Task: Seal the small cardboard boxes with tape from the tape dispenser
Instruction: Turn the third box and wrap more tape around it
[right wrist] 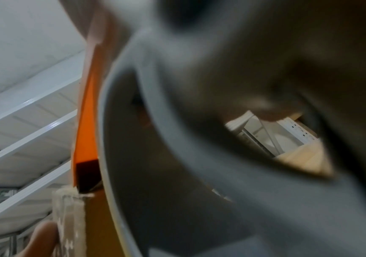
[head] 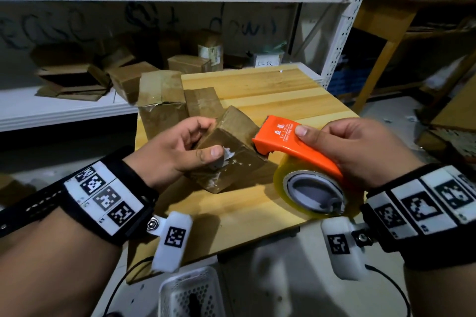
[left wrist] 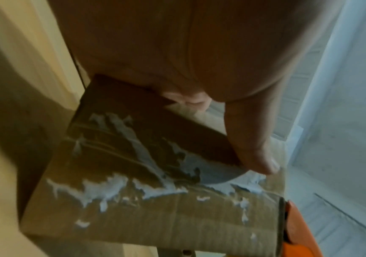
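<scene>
A small brown cardboard box (head: 231,152) with torn white label scraps is tilted above the wooden table (head: 270,92). My left hand (head: 185,147) grips the small box, thumb on its near face, fingers on the far side. In the left wrist view the box (left wrist: 155,200) fills the lower frame under my thumb (left wrist: 256,153). My right hand (head: 353,149) grips the orange tape dispenser (head: 291,144), whose front end meets the box's right edge. Its clear tape roll (head: 314,190) hangs below. In the right wrist view the dispenser (right wrist: 87,130) and the grey roll core (right wrist: 177,156) are blurred.
Two more taped boxes (head: 162,103) (head: 203,101) stand on the table behind the held one. White metal shelves (head: 64,108) at left and back carry several boxes and flattened cartons. A white perforated basket (head: 190,293) sits low in front. A wooden bench (head: 386,23) is at right.
</scene>
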